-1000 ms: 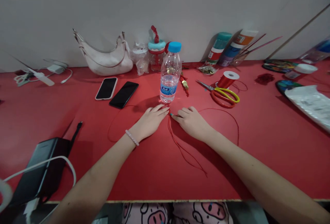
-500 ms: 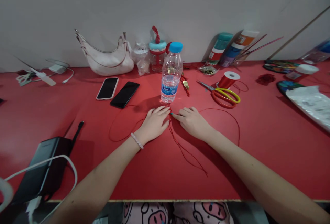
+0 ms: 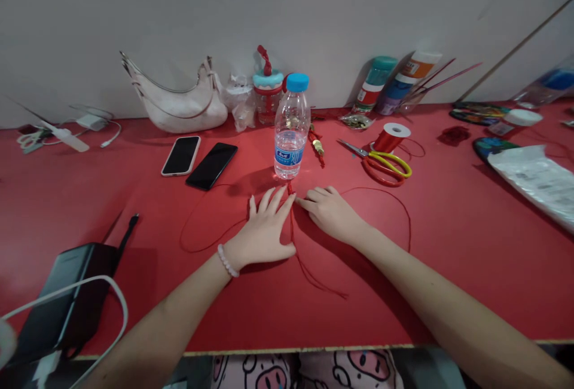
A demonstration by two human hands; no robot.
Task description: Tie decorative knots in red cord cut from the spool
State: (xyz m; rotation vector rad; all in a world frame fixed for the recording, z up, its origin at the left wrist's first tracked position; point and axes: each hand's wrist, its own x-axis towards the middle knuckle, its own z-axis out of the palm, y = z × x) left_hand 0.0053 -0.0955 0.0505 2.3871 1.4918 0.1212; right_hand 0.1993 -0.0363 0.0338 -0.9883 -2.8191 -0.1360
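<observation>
A red cord with a short knotted part lies on the red table just in front of a water bottle. My left hand is flat and open, fingers spread, its index fingertip beside the knotted part and its thumb near the loose strands. From the right, my right hand reaches in with its index finger stretched to the cord and the other fingers curled; its thumb is hidden. Thin cord loops run out on both sides, one from under each hand. The bottle is upright, blue-capped and partly filled.
Scissors and a red cord spool lie to the right. Two phones and a white handbag are at the back left. A black power bank with a white cable is at the front left. Paint bottles lean against the wall.
My left hand has spread its fingers and its thumb has moved down and away from the cord. The right hand stays by the knotted part. The view has shifted slightly.
</observation>
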